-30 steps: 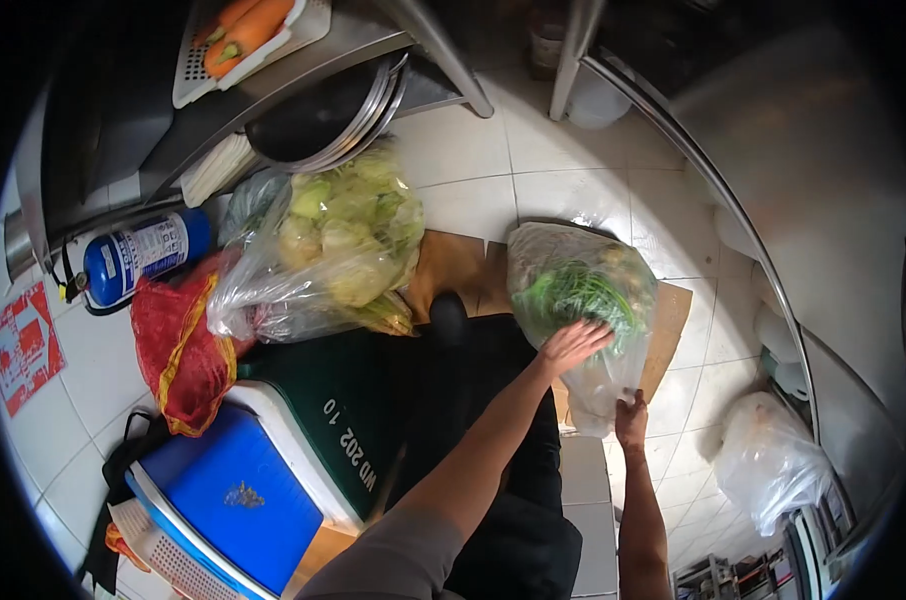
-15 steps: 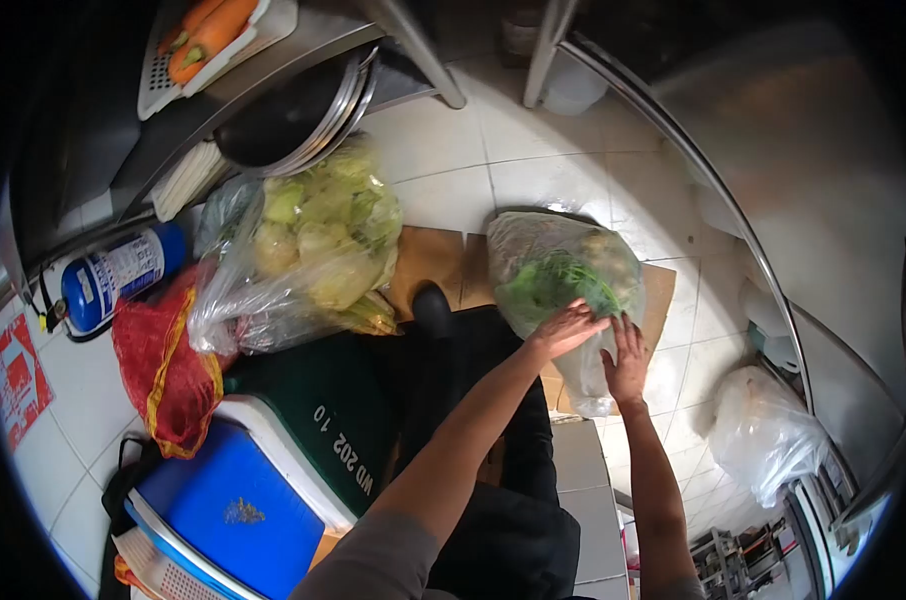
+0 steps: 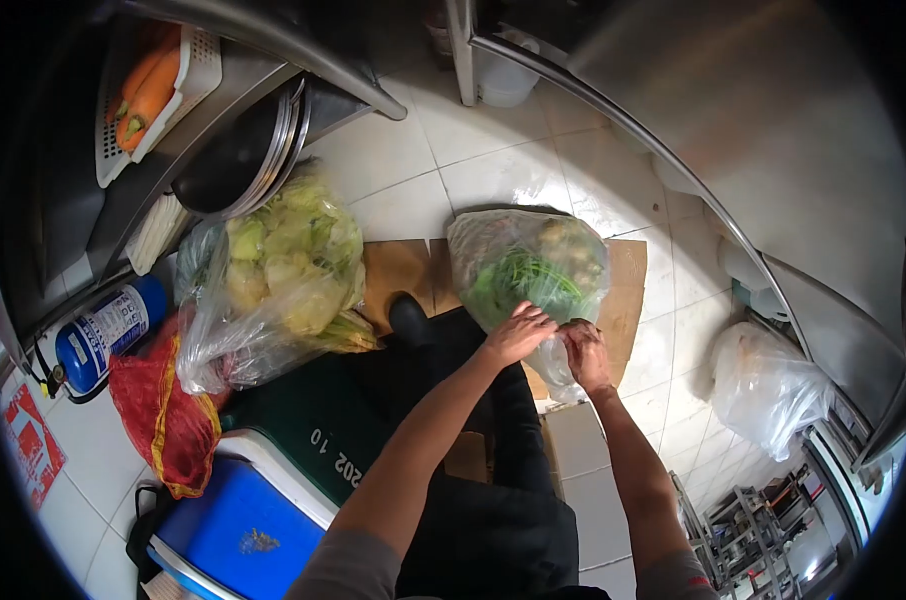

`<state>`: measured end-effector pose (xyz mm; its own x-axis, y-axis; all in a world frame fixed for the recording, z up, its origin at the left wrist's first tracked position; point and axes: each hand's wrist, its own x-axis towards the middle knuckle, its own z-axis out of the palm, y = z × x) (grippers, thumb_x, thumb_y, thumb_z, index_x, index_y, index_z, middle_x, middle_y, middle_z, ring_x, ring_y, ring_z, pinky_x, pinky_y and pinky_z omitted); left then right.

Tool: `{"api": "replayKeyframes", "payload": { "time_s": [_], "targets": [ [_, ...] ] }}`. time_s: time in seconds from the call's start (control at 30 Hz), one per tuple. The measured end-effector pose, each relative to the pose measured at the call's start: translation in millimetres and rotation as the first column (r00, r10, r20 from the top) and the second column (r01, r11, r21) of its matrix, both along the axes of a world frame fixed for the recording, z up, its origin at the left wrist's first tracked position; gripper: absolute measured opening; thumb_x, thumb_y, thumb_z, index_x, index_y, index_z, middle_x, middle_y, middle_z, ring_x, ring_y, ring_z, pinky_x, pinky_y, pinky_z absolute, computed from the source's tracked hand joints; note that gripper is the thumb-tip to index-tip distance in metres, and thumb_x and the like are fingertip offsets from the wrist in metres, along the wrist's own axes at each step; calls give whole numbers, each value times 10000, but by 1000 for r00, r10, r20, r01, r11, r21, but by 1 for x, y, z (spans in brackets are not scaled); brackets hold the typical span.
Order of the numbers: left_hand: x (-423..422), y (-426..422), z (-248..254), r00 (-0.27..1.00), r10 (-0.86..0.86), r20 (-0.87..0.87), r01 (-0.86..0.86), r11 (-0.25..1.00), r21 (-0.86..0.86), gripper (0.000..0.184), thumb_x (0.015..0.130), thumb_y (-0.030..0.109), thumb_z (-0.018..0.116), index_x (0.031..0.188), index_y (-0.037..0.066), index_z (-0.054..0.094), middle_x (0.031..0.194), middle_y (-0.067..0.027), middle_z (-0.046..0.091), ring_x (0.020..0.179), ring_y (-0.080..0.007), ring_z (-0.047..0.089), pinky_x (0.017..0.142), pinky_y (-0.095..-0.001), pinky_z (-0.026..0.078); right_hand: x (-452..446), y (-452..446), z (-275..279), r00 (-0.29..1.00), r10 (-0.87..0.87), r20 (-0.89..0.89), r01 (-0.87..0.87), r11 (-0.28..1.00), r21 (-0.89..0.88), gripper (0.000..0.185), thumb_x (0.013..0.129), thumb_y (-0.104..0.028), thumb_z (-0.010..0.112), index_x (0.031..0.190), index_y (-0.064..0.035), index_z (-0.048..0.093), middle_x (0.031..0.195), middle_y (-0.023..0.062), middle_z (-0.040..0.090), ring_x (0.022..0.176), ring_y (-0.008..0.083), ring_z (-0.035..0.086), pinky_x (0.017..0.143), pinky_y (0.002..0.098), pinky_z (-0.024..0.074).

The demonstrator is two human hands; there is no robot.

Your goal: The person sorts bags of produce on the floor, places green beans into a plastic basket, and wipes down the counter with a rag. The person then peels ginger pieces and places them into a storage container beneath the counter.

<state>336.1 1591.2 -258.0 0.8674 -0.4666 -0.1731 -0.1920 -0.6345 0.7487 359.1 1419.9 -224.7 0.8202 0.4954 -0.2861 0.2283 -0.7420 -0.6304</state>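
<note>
Right at the near side of the plastic bag (image 3: 478,240), the fingers of both hands meet around the neck (image 3: 555,362). The right hand (image 3: 587,358) has its fingers curled in, grasping bunched plastic as far as I can make out. The left hand (image 3: 518,334) has bent fingers on the plastic just beside it, but can't tell if they're actually pinching, the tips are too bunched up to say.

What's changed: a second ago the left palm was spread over the greens (image 3: 531,283) and only the right held the loose end. Now both hands are up at the neck, so the bag's opening is the bit getting handled, not the stuff inside.

The bag itself sits on the cardboard (image 3: 627,292), bulging past its far edge, with the far right corner poking out beside it. Over by the left end of the cardboard there's a big clear sack (image 3: 298,265) full of pale leafy veg, some of it touching the board. Further left you've got a red mesh bag (image 3: 163,410) and a fire extinguisher (image 3: 108,335). Off to the right, a white bag (image 3: 768,385) on the tiles.
</note>
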Motion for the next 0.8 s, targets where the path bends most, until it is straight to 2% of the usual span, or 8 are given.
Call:
{"api": "replayKeyframes", "payload": {
  "time_s": [0.17,0.27,0.3,0.5,0.53,0.6,0.73,0.8],
  "targets": [
    [4,10,-5,997,52,59,-46,993,-105,334,676,385,607,855,104,591,780,-12,525,885,-162,495,911,-387,285,8,-4,-14,996,-22,-81,27,998,63,72,779,-74,536,818,-38,585,818,96,564,831,267,523,725,361,381],
    [12,13,4,993,-88,-78,88,996,-4,365,717,433,555,906,125,612,812,-7,517,913,-162,485,935,-416,258,11,-3,-11,996,60,-61,-58,998,32,64,774,-71,540,810,-40,583,796,95,554,812,268,517,715,356,377],
    [8,12,1,995,-49,-86,48,999,-13,337,703,446,561,800,132,637,798,-2,512,901,-157,483,946,-424,245,11,-4,-8,994,81,-73,-77,995,57,60,773,-70,541,806,-41,581,791,92,550,804,267,512,718,354,375],
    [-42,21,-20,997,-53,57,43,986,163,324,689,477,558,661,162,630,816,-15,512,883,-182,477,909,-407,294,15,4,-3,967,233,-103,-228,972,55,78,780,-116,546,770,-47,583,784,96,557,825,271,512,720,367,380],
    [-45,27,-15,996,-85,-39,90,985,145,333,685,475,563,721,149,626,834,-27,512,906,-197,468,873,-398,322,16,5,-9,964,224,-142,-221,975,39,116,787,-151,543,759,-48,589,790,101,565,843,270,511,724,378,381],
    [-54,36,-7,997,-57,55,44,975,216,341,689,459,569,782,134,608,859,-34,510,930,-198,460,853,-382,332,18,8,-16,946,230,-230,-229,973,31,193,801,-222,538,737,-50,599,802,110,581,879,270,508,731,401,384],
    [-58,35,-1,989,-15,144,-28,956,291,339,689,436,584,816,121,589,917,-49,502,969,-204,446,836,-366,334,16,51,-8,949,217,-230,-287,896,-338,335,709,-402,604,730,-68,619,787,138,601,859,300,536,762,442,391],
    [-52,29,12,999,11,39,-22,951,307,330,682,432,592,789,121,598,908,-49,494,972,-202,442,844,-362,326,12,61,-12,949,200,-246,-301,809,-505,361,683,-429,602,742,-74,622,843,143,601,909,309,525,797,464,379]
  ]
}}
